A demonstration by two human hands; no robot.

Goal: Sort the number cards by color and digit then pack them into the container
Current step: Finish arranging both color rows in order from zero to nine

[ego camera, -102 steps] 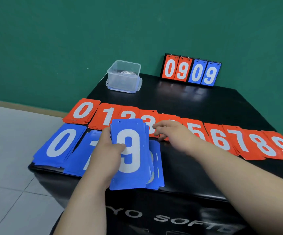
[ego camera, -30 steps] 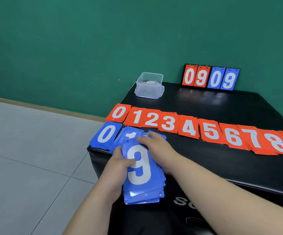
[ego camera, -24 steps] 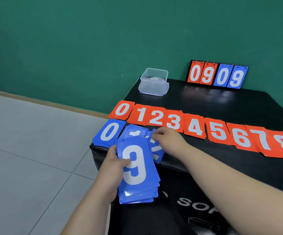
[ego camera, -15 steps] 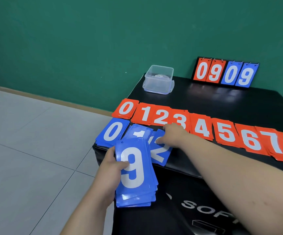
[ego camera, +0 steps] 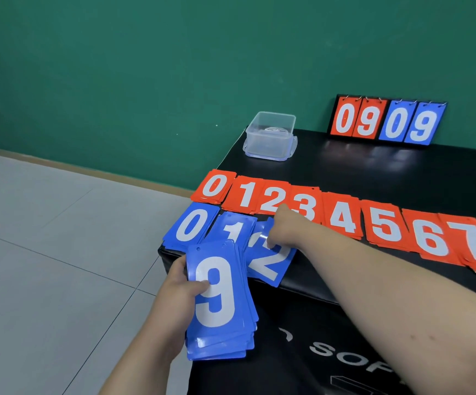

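My left hand (ego camera: 174, 300) grips a stack of blue cards (ego camera: 219, 306) with a 9 on top, held in front of the black table's near edge. My right hand (ego camera: 285, 228) rests its fingers on a blue 2 card (ego camera: 269, 263) lying on the table; whether it pinches the card I cannot tell. Blue piles 0 (ego camera: 189, 225) and 1 (ego camera: 232, 229) lie to its left. Behind them a row of red piles (ego camera: 342, 220) runs from 0 to 7 and out of frame. A clear plastic container (ego camera: 271, 136) stands at the table's back left.
A scoreboard flip stand (ego camera: 386, 121) showing 0 9 0 9 leans against the green wall at the back. The black table (ego camera: 387, 169) drops off at its left edge to a grey tiled floor (ego camera: 46, 252).
My right hand drew the blue 2 card off the held stack and set it down to the right of the blue 1 pile. The camera view swung left.
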